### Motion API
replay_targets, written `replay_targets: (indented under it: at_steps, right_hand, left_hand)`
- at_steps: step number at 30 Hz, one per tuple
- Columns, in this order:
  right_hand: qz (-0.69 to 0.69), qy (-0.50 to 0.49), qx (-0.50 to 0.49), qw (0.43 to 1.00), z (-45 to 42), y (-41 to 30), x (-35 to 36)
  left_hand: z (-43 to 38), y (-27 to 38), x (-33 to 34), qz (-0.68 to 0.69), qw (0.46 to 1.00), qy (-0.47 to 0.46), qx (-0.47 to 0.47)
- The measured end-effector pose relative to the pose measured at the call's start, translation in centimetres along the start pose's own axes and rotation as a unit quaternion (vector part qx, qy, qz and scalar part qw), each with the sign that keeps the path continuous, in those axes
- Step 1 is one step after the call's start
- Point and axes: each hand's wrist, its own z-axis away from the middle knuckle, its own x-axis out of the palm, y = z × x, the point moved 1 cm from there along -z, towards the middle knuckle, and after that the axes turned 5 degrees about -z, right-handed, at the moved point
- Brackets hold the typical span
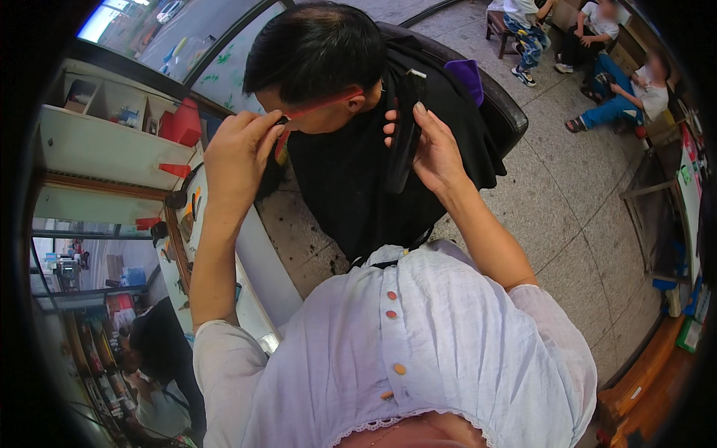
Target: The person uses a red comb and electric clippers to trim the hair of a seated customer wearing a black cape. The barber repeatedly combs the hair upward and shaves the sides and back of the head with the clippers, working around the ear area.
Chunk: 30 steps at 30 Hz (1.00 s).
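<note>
Between the thumb and fingers of my left hand (241, 148) is the dark end of a thin red strip that looks like a comb (325, 105). It lies along the side of a seated person's head (313, 53), reaching to the ear. My right hand (437, 148) grips a black hair clipper (404, 134) with its pale blade end pointing up, apart from the head and over the shoulder. A black barber's cape (358, 190) covers the person's body. Part of the strip's near end is hidden by my left fingers.
The person sits in a dark padded chair (507, 120) with a purple cloth (466, 81) on it. Left are a counter (263, 297) with tools, a mirror (112, 336) and shelves (112, 117). Cut hair (333, 260) lies on the floor. Several people sit far right.
</note>
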Motion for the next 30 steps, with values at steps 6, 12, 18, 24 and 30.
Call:
replay_targets:
  at_steps: [6,12,18,24,30]
  right_hand:
    - [0.191,-0.035,-0.046,0.980,-1.2,-1.7,-0.2]
    - [0.455,-0.052,-0.164,0.874,-3.8,-2.3,-2.0]
    - [0.595,-0.049,-0.202,0.776,-4.3,-2.9,-1.3]
    - [0.662,-0.048,-0.254,0.704,-4.2,-3.0,-0.5]
    - [0.683,-0.041,-0.282,0.673,-4.2,-2.9,-0.4]
  left_hand:
    - [-0.3,1.1,0.4,-0.027,1.000,0.012,0.003]
    - [-0.3,0.4,0.8,-0.044,0.997,0.060,0.032]
    - [-0.6,0.2,1.1,-0.065,0.989,0.106,0.080]
    - [-0.8,-0.4,1.4,-0.097,0.976,0.146,0.132]
    - [-0.9,-0.5,1.5,-0.113,0.968,0.164,0.154]
